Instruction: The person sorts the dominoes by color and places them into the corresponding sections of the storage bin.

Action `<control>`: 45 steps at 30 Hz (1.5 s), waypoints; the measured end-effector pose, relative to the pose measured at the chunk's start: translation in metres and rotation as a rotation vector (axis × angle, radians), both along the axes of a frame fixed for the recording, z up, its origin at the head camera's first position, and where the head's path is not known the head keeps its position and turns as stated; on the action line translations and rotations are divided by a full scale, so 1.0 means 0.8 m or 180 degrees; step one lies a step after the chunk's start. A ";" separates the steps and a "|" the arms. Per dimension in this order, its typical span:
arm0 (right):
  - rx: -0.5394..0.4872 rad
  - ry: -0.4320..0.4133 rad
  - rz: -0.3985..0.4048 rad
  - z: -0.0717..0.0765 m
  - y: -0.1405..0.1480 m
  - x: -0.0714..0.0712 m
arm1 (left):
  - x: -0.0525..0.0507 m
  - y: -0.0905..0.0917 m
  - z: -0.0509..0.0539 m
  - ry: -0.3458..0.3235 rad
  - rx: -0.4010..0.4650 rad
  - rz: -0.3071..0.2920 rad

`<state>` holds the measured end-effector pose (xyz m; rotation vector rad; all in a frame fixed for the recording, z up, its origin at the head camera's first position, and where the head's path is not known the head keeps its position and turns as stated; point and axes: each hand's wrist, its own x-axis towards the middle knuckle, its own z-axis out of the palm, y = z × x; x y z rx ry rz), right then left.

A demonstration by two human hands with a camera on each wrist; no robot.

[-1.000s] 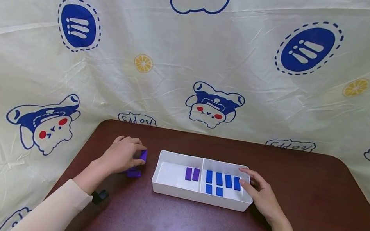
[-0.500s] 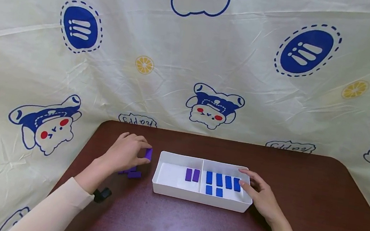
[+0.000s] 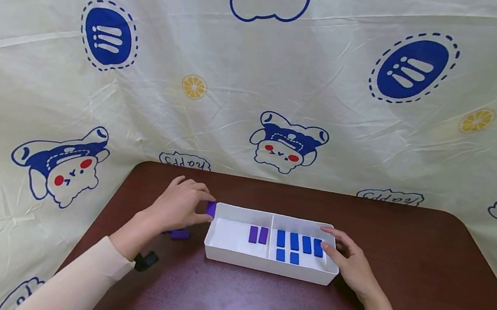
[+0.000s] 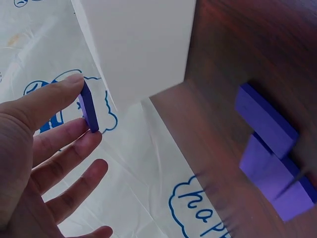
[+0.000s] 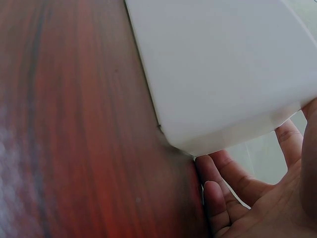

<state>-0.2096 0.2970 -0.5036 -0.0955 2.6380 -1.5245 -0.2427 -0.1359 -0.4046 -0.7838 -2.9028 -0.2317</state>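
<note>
My left hand (image 3: 179,206) pinches a thin purple block (image 4: 89,109) between thumb and fingertips, beside the left end of a white two-compartment box (image 3: 239,257). Behind that hand, loose purple blocks (image 4: 267,119) lie on the table; the head view shows them partly hidden. Two purple blocks (image 3: 258,235) stand side by side in the left compartment, against the divider. Several blue blocks (image 3: 294,242) form two rows in the right compartment. My right hand (image 3: 354,265) holds the box's right end, thumb over the rim and fingers outside.
The box stands on a dark reddish-brown table (image 3: 227,305) with rounded far corners. A pale printed cloth (image 3: 232,137) hangs directly behind the table's far edge. Black straps with small devices sit on both wrists.
Carrying the purple block, my left hand has moved right from the loose blocks to the box's left end. My right hand and the box have stayed in place.
</note>
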 end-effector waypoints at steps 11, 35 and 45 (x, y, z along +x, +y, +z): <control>-0.0006 0.0000 0.0022 0.000 0.000 -0.001 | -0.002 0.025 -0.001 -0.0057 0.0064 -0.0122; 0.0042 0.0065 0.0004 -0.001 0.001 -0.002 | -0.010 0.067 -0.027 -0.0423 0.0029 -0.0385; 0.0034 0.0053 -0.0009 -0.002 0.001 -0.002 | -0.012 0.075 -0.041 -0.0375 -0.0029 -0.0332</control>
